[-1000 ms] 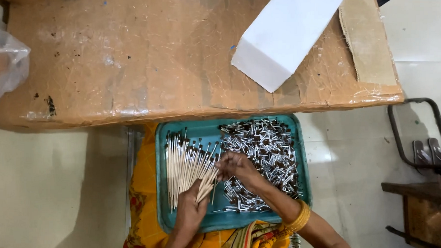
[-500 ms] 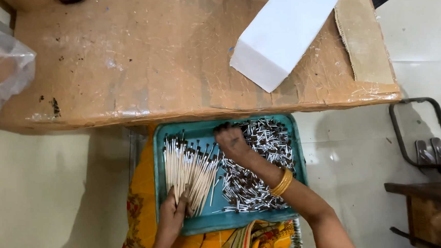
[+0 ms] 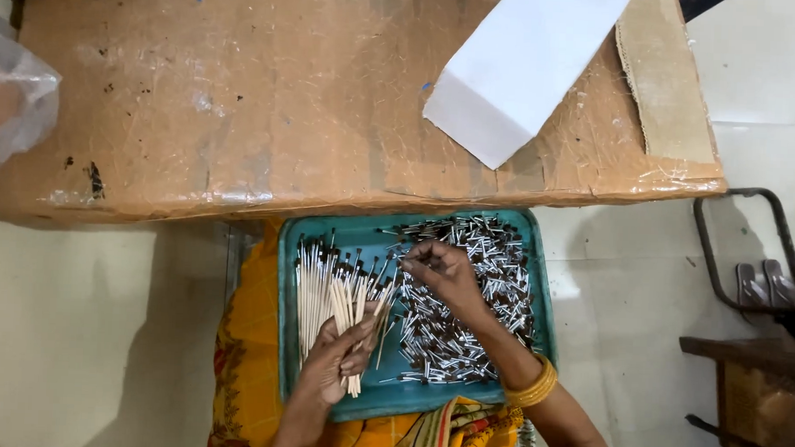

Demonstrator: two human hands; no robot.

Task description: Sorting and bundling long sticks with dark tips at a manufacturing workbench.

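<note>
A teal tray (image 3: 367,400) rests on my lap under the table edge. My left hand (image 3: 335,361) grips a fanned bundle of pale thin sticks (image 3: 329,287) with dark tips, lying over the tray's left half. My right hand (image 3: 444,271) reaches across the loose heap of small dark-and-silver pieces (image 3: 483,288) on the tray's right half; its fingertips are pinched at the heap's upper left, close to the bundle's tips. What it pinches is too small to tell. A gold bangle (image 3: 533,387) circles my right wrist.
A plastic-wrapped cardboard table (image 3: 243,95) fills the upper view, with a white paper sheet (image 3: 522,69) on its right part and a clear plastic bag (image 3: 10,104) at its left edge. A dark metal frame (image 3: 740,253) and wooden furniture (image 3: 761,395) stand on the pale floor at right.
My right hand has moved from the heap's lower middle up to its upper left edge. My left hand has regripped the stick bundle, which now fans out wider.
</note>
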